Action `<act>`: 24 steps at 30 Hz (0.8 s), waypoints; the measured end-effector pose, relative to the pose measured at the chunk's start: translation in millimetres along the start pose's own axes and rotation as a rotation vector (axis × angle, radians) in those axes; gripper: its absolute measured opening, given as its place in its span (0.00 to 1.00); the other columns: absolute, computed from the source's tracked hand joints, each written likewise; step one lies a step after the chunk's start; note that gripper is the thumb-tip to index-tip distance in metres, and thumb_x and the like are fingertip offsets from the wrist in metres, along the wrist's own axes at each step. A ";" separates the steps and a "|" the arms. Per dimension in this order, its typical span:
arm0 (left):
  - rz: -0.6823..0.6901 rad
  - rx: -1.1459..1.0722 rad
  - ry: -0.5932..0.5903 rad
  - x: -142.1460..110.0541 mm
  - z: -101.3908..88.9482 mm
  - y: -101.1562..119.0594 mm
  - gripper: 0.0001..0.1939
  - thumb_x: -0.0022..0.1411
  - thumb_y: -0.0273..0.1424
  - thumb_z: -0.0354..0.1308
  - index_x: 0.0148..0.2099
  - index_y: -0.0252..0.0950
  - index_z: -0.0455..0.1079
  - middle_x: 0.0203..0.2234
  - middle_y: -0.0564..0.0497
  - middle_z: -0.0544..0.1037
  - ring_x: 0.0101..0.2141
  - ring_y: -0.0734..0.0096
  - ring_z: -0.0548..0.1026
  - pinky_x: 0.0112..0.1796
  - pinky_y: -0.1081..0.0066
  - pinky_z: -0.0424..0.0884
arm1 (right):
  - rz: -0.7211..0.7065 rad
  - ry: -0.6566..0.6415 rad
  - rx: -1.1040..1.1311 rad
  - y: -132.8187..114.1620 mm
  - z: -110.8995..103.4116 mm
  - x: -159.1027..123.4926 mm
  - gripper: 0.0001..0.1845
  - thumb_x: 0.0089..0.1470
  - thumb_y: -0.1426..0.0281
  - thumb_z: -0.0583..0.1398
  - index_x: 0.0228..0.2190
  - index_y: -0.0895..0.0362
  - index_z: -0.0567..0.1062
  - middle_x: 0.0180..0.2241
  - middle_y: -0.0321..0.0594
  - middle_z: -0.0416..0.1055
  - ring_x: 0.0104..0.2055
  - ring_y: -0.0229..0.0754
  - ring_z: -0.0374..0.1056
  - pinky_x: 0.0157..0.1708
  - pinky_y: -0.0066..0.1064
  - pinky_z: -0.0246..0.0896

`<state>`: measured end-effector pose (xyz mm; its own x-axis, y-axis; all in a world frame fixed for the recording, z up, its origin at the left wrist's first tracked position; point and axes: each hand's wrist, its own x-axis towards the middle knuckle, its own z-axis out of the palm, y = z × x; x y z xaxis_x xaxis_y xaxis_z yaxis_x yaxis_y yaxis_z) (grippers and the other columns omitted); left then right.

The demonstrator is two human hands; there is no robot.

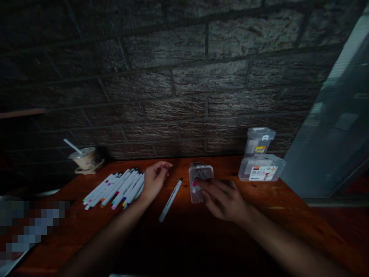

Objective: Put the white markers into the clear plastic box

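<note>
A clear plastic box (193, 197) stands on the wooden table, with a few slender dark-tipped items inside that I cannot make out well. My right hand (223, 196) reaches over its right side, fingers closed at the opening around what looks like a marker with a pink end (195, 182); most of it is hidden. To the left, my left hand (155, 179) hovers beside the marker pile, fingers loosely bent and nothing visible in them. Between both hands lies a single white marker (170, 201) with a dark tip. Several white markers (118, 188) with coloured ends form the pile.
At the back right, a clear case with a printed label (262, 173) stands before a taller clear container (258, 140). A lidded drink cup with a straw (85, 158) sits at the back left. The brick wall (184, 96) borders the wooden table (259, 207).
</note>
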<state>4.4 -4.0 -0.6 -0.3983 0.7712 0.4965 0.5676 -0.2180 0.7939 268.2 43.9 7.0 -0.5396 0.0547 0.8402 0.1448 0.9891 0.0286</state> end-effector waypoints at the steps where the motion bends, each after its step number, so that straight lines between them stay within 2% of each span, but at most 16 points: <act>1: -0.003 0.013 0.014 2.8 -0.4 0.7 0.16 0.68 0.39 0.53 0.38 0.33 0.78 0.18 0.55 0.71 0.18 0.73 0.68 0.23 0.74 0.62 | 0.024 0.003 0.006 -0.2 -0.7 -0.1 0.18 0.66 0.74 0.54 0.52 0.60 0.78 0.35 0.43 0.84 0.30 0.41 0.79 0.28 0.31 0.72; 4: 0.003 0.072 0.011 14.1 -6.3 5.6 0.17 0.67 0.40 0.53 0.39 0.33 0.77 0.18 0.54 0.72 0.19 0.72 0.69 0.23 0.74 0.63 | 0.043 0.023 0.034 0.2 -1.4 -0.2 0.19 0.65 0.74 0.54 0.53 0.58 0.78 0.34 0.41 0.83 0.30 0.41 0.79 0.29 0.31 0.73; 6: 0.016 0.138 -0.034 25.2 -18.0 10.3 0.18 0.66 0.41 0.53 0.40 0.32 0.78 0.20 0.53 0.74 0.21 0.70 0.71 0.25 0.73 0.65 | 0.026 0.038 0.042 0.6 -1.3 0.2 0.18 0.64 0.75 0.55 0.52 0.59 0.79 0.35 0.42 0.83 0.30 0.42 0.79 0.28 0.31 0.72; 8: 0.028 0.229 -0.111 36.2 -35.8 14.8 0.17 0.64 0.41 0.54 0.40 0.33 0.78 0.22 0.51 0.77 0.22 0.69 0.73 0.26 0.73 0.66 | 0.008 0.050 0.039 0.9 -1.4 1.0 0.17 0.64 0.76 0.55 0.50 0.60 0.79 0.35 0.43 0.84 0.30 0.42 0.80 0.27 0.32 0.71; 10: 0.043 0.339 -0.231 42.7 -56.2 17.5 0.13 0.60 0.39 0.59 0.35 0.36 0.79 0.24 0.51 0.80 0.27 0.66 0.76 0.31 0.72 0.69 | 0.002 0.060 0.042 1.1 -2.0 1.9 0.17 0.64 0.76 0.54 0.50 0.60 0.78 0.37 0.43 0.84 0.31 0.43 0.80 0.28 0.32 0.72; 12: 0.037 0.461 -0.331 41.1 -74.3 16.4 0.11 0.60 0.39 0.60 0.32 0.38 0.79 0.25 0.50 0.81 0.29 0.64 0.78 0.33 0.71 0.70 | 0.005 0.065 0.054 1.1 -2.8 2.4 0.19 0.64 0.76 0.54 0.53 0.59 0.77 0.37 0.42 0.84 0.31 0.42 0.80 0.29 0.31 0.72; 15: 0.002 0.650 -0.411 24.9 -89.6 6.7 0.09 0.59 0.39 0.62 0.32 0.41 0.79 0.24 0.50 0.81 0.28 0.62 0.78 0.32 0.70 0.69 | 0.011 0.057 0.065 1.1 -2.7 1.7 0.21 0.64 0.76 0.54 0.56 0.57 0.75 0.35 0.40 0.84 0.30 0.41 0.80 0.27 0.30 0.72; 20: -0.045 0.883 -0.436 -8.9 -86.1 -13.2 0.07 0.56 0.38 0.66 0.31 0.40 0.75 0.28 0.45 0.81 0.34 0.51 0.81 0.37 0.63 0.72 | 0.034 0.040 0.078 2.6 2.3 -4.8 0.19 0.64 0.76 0.56 0.53 0.56 0.77 0.38 0.41 0.85 0.34 0.42 0.82 0.30 0.31 0.76; 24: -0.033 0.937 -0.471 -28.2 -75.3 -12.9 0.09 0.61 0.37 0.62 0.31 0.38 0.73 0.32 0.39 0.81 0.36 0.46 0.81 0.41 0.56 0.73 | 0.051 0.036 0.081 4.3 4.9 -9.3 0.21 0.63 0.77 0.58 0.56 0.55 0.76 0.42 0.42 0.85 0.37 0.45 0.83 0.34 0.34 0.79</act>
<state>-45.9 -68.0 1.5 -0.2177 0.9669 0.1332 0.9724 0.2031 0.1151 269.8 48.3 -3.3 -0.5030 0.1019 0.8583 0.1032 0.9930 -0.0575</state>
